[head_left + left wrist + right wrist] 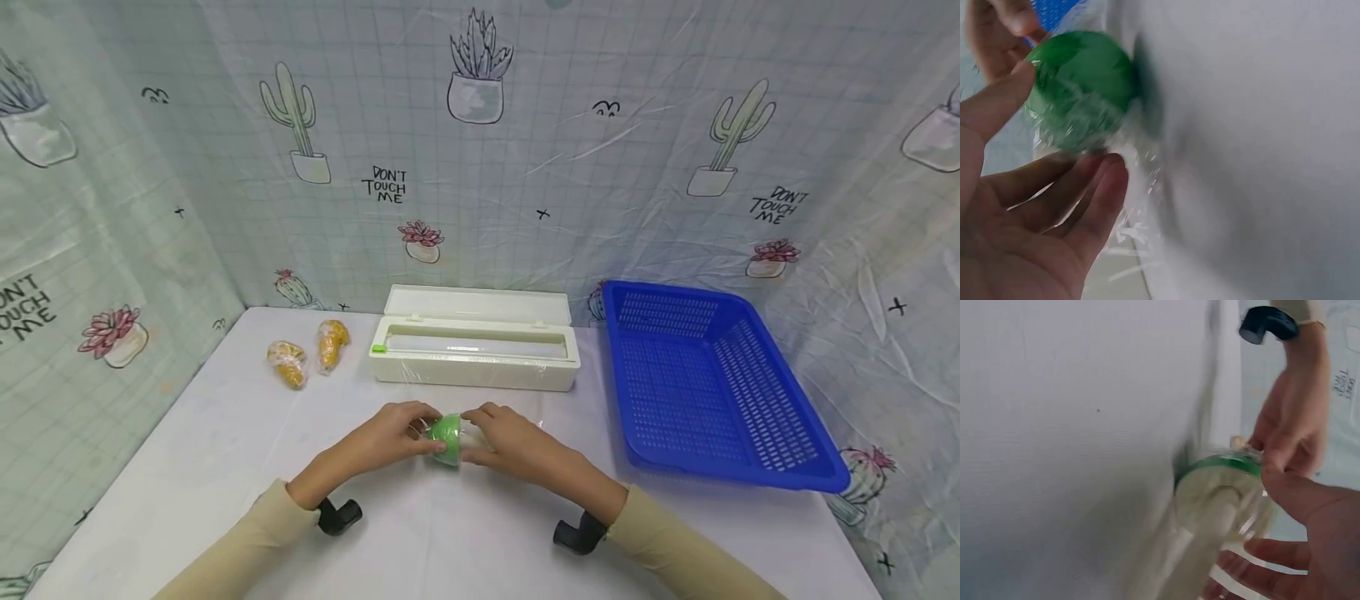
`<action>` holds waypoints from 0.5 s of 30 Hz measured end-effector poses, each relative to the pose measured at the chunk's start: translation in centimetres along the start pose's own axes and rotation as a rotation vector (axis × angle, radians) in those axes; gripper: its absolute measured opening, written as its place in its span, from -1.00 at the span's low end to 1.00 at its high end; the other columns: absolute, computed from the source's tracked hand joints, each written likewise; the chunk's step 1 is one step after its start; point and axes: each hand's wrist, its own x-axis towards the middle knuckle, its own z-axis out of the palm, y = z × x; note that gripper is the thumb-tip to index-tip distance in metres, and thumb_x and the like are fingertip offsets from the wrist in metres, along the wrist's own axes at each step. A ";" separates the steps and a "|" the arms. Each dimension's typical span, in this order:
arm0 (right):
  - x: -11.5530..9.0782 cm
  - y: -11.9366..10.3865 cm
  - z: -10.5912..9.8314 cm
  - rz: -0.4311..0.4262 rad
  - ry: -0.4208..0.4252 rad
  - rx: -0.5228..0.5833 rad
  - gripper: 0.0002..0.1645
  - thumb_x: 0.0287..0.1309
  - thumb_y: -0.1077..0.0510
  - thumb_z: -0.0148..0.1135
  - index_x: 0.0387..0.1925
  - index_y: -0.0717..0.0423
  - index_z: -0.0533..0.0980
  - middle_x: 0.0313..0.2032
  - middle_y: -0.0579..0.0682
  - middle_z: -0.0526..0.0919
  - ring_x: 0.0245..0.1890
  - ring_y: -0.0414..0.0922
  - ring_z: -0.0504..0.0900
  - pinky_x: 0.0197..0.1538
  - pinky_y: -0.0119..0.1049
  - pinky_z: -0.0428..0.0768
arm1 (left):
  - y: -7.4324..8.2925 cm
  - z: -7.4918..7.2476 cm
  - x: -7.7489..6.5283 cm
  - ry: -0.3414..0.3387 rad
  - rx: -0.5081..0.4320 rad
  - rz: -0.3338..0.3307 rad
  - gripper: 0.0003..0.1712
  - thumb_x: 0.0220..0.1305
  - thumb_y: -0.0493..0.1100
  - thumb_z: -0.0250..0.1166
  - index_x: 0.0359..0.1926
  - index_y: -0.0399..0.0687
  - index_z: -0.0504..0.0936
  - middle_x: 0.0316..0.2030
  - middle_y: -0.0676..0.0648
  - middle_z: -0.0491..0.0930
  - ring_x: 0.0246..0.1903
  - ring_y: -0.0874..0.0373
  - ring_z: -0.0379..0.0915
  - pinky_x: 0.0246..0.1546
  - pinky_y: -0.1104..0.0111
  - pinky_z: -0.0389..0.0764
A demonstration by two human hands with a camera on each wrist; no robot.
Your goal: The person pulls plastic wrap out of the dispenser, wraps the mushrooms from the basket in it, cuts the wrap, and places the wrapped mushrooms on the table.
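Observation:
A mushroom-shaped piece (447, 439), with a rounded green cap and a pale stem, lies sideways between both hands low over the table. Clear plastic film wraps it, crinkled around the cap and trailing loose in the left wrist view. My left hand (393, 437) holds the green cap (1085, 87), thumb on one side and fingertips on the other. From the stem side, my right hand (513, 444) grips the film-covered piece, its thumb at the cap's rim and its fingers beneath. The pale stem (1204, 550) points back toward the right palm.
Behind the hands stands a white film dispenser box (476, 371), its lid (480, 305) raised. Two yellow film-wrapped pieces, one nearer (288, 364) and one farther (331, 345), lie at the back left. A blue plastic basket (626, 408) occupies the right side of the white table (420, 542).

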 end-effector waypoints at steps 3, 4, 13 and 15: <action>0.7 -0.3 0.5 0.018 0.017 0.003 -0.34 0.34 -0.22 0.28 0.26 0.12 0.46 0.05 0.03 0.63 0.00 -0.06 0.64 -0.03 -0.19 0.67 | -0.5 -1.0 -0.1 0.024 -0.015 -0.021 -0.42 0.39 0.08 0.34 0.20 -0.27 0.56 -0.06 -0.06 0.71 -0.07 0.09 0.64 -0.06 0.23 0.68; 0.9 -0.3 0.6 0.029 0.023 0.007 -0.35 0.34 -0.22 0.29 0.24 0.10 0.46 0.02 0.01 0.64 -0.04 -0.08 0.64 -0.06 -0.21 0.67 | -0.7 -1.5 -0.1 0.071 -0.004 -0.019 -0.45 0.41 0.05 0.32 0.19 -0.28 0.56 -0.08 -0.06 0.72 -0.08 0.08 0.65 -0.05 0.22 0.68; 1.2 0.1 0.8 0.025 0.005 0.098 -0.40 0.29 -0.14 0.37 0.19 0.10 0.45 0.02 0.03 0.64 -0.06 -0.08 0.65 -0.04 -0.23 0.65 | -3.6 -5.0 1.9 0.584 0.081 -0.185 -0.06 0.16 -0.01 0.55 0.37 -0.42 0.30 0.20 -0.40 0.42 0.14 -0.27 0.42 0.10 -0.05 0.56; 1.2 0.2 0.8 0.007 -0.002 0.101 -0.40 0.29 -0.13 0.37 0.19 0.11 0.46 0.02 0.03 0.64 -0.04 -0.08 0.65 -0.01 -0.23 0.65 | -4.5 -5.3 2.6 0.547 0.072 -0.225 0.06 0.12 0.05 0.57 0.44 -0.40 0.25 0.32 -0.43 0.36 0.26 -0.32 0.36 0.21 -0.11 0.50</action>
